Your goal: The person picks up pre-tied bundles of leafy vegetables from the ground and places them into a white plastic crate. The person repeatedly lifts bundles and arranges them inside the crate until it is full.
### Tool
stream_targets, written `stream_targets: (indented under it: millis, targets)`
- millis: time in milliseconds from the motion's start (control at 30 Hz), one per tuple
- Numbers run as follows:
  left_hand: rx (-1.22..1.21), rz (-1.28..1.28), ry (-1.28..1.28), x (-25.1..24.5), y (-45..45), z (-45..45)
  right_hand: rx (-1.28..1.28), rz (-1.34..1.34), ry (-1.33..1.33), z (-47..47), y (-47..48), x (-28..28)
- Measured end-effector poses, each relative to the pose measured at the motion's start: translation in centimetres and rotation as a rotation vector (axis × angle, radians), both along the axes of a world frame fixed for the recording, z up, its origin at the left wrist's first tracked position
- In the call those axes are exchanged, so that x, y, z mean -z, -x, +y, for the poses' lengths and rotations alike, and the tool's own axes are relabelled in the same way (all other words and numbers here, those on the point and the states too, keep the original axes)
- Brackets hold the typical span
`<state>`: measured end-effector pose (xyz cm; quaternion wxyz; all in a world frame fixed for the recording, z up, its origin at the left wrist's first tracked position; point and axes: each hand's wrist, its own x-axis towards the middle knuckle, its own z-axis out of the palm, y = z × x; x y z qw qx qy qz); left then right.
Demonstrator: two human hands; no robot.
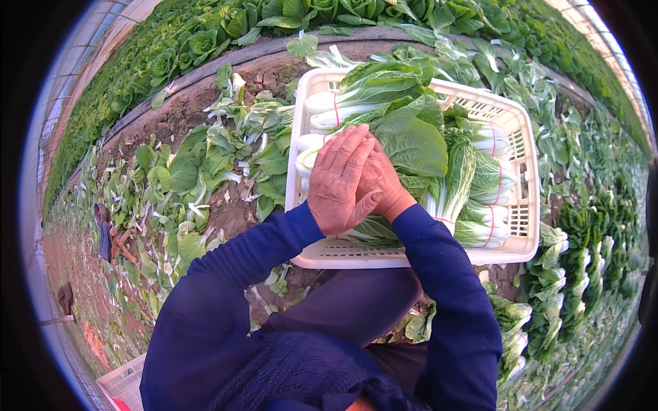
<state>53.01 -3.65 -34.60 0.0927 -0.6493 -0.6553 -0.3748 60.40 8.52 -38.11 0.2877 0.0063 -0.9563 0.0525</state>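
A cream plastic crate [318, 259] with slotted walls stands before my bent knee, filled with bundles of white-stalked leafy greens. My left hand [336, 180] lies extended across the back of my right hand [379, 172], its thumb spread to the side. Both rest over the bundles left of the crate's middle. Beneath my right hand, its palm and most of its fingers are hidden. White stalk ends [307, 160] poke out beside my left fingers, and a broad green leaf [414, 146] spreads beyond my right hand. Red bands [336, 109] bind the visible bundles.
Rows of greens [558, 287] lie on the ground at right. Loose, trimmed leaves [190, 169] litter the soil at left. A dark hose [247, 54] runs along the standing crop [203, 41]. Another crate [126, 383] sits at lower left, near a small stool-like object [105, 239].
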Motion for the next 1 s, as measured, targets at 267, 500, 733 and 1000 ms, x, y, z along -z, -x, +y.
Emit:
stream_targets:
  millis: [267,500,733,1000]
  targets:
    - [-0.088,0.214,0.068,2.8,0.7,2.2,0.167,0.008,-0.017,1.9,-7.1,-0.7]
    - [-0.218,0.468,0.130,5.5,1.6,3.5,0.193,-0.093,0.131,1.9,-8.3,-0.5]
    - [-0.427,0.623,0.235,7.1,2.4,3.5,0.623,0.436,0.127,7.7,-32.7,-3.3]
    - [-0.396,0.655,0.112,7.8,3.6,4.6,2.287,0.112,0.959,6.9,-72.7,12.0]
